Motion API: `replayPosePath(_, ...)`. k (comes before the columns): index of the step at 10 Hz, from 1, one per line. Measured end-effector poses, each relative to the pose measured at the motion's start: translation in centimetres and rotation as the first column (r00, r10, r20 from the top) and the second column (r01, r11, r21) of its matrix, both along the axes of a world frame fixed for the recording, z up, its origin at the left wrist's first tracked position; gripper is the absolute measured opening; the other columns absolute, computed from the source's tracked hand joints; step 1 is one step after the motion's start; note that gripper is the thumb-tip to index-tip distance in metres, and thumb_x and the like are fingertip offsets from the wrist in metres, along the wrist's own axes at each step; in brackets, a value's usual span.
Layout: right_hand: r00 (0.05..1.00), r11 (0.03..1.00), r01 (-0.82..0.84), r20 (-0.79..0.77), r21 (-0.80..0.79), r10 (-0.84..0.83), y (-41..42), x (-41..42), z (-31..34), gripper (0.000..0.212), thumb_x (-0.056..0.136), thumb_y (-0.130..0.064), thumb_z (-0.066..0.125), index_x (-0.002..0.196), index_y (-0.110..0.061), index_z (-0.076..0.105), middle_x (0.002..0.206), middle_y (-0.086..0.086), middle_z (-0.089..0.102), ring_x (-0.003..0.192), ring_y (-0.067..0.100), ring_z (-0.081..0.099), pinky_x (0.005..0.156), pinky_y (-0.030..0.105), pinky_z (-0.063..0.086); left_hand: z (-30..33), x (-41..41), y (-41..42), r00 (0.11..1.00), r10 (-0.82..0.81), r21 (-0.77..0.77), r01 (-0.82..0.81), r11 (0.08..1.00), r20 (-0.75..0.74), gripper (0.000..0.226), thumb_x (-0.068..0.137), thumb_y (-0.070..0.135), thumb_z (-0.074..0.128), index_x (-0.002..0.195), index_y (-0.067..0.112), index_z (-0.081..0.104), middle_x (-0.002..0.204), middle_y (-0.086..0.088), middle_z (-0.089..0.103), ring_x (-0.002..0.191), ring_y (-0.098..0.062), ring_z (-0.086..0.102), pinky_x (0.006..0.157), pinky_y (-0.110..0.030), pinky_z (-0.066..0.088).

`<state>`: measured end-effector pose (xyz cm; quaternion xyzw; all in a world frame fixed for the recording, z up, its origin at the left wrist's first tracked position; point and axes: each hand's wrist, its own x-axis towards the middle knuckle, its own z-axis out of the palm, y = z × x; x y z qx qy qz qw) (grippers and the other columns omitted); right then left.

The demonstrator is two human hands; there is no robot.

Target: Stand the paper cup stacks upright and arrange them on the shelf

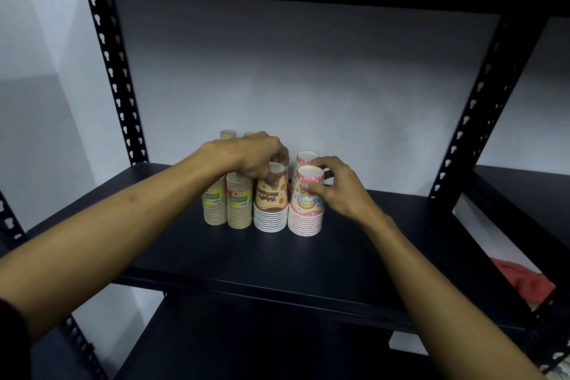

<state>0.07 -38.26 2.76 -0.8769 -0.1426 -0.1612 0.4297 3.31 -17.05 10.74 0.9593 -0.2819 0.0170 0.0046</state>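
Final alignment step by the look of it: all visible stacks stand rim-down on the black shelf (385,256), clustered left of centre toward the far half of the board. Front row, left to right: two kraft stacks with yellow labels (215,205) and (239,205), touching each other; a brown-print stack (270,203) just beside them; a pink rainbow stack (306,210) touching that one. A second row sits behind: another pink stack (303,158) directly behind the front pink one, plus kraft tops (227,134) poking up behind the left wrist; how many are back there I cannot tell. Left hand (256,157) comes over the top of the brown-print stack, fingers curled round its upper cup and pinching it near the base end. Right hand (334,186) grips the front pink stack from the right side, thumb on the near face, fingertips wrapped round the top cup's far side. Both stacks look vertical and seated on the board, no tilt I can spot. Judgement: nothing left to stand up in view; the job now is squaring the front row. Next move probably needs a small inward nudge to close the gaps, then a clean release straight up and out so the light top cups don't lift off or topple the row. Red cloth (521,281) lies lower right, off the shelf, irrelevant.
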Motion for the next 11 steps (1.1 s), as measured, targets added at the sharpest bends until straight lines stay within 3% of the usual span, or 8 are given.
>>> replayPosePath(5, 1.0, 1.0, 0.015, -0.01, 0.022, -0.015, 0.3, 0.0, -0.1, 0.047, 0.084, -0.021, 0.078, 0.127, -0.017, 0.059, 0.12, -0.006, 0.054, 0.101, 0.01, 0.057, 0.07, 0.01, 0.045, -0.1, 0.1, 0.0, 0.999, -0.033, 0.026, 0.032, 0.999, 0.018, 0.046, 0.082, 0.035, 0.078, 0.125, 0.026, 0.062, 0.122, 0.002, 0.067, 0.105, -0.021, 0.059, 0.089, -0.041, 0.052)
replayPosePath(8, 1.0, 1.0, 0.013, -0.012, 0.02, -0.012, 0.2, -0.2, 0.0, 0.047, 0.085, -0.021, 0.077, 0.128, -0.017, 0.058, 0.13, -0.001, 0.056, 0.102, 0.01, 0.056, 0.071, 0.009, 0.045, -0.3, -0.2, 0.2, 0.999, -0.021, 0.03, 0.02, 0.999, 0.03, 0.051, 0.083, 0.035, 0.077, 0.13, 0.026, 0.059, 0.127, 0.0, 0.065, 0.113, -0.024, 0.058, 0.093, -0.044, 0.052)
replayPosePath(9, 1.0, 0.998, 0.005, -0.015, 0.064, -0.004, 0.3, -0.7, -0.4, 0.051, 0.087, -0.024, 0.075, 0.133, -0.02, 0.054, 0.133, 0.0, 0.053, 0.106, 0.012, 0.057, 0.077, 0.015, 0.049, -0.7, -0.6, 0.3, 0.996, -0.021, 0.001, 0.021, 1.0, 0.087, 0.057, 0.082, 0.037, 0.076, 0.134, 0.029, 0.054, 0.131, 0.0, 0.062, 0.119, -0.026, 0.056, 0.094, -0.045, 0.051)
replayPosePath(10, 0.998, 0.985, 0.068, -0.019, 0.156, -0.066, -0.4, -2.0, -1.5, 0.056, 0.088, -0.036, 0.072, 0.137, -0.021, 0.05, 0.133, -0.004, 0.053, 0.11, 0.012, 0.059, 0.084, 0.023, 0.052, -0.9, -3.0, 0.8, 0.947, -0.003, -0.148, 0.054, 0.987, 0.322, 0.053, 0.081, 0.04, 0.07, 0.131, 0.027, 0.056, 0.129, 0.0, 0.06, 0.117, -0.024, 0.055, 0.089, -0.042, 0.051)
replayPosePath(11, 0.981, 0.964, 0.195, -0.032, 0.183, -0.192, -1.5, -4.1, -4.8, 0.06, 0.087, -0.042, 0.072, 0.137, -0.017, 0.052, 0.132, -0.001, 0.057, 0.113, 0.013, 0.059, 0.094, 0.032, 0.052, -4.8, -6.9, 1.3, 0.861, 0.083, -0.42, 0.158, 0.894, 0.501, 0.04, 0.084, 0.037, 0.067, 0.119, 0.019, 0.064, 0.12, -0.003, 0.062, 0.111, -0.024, 0.056, 0.09, -0.039, 0.049)
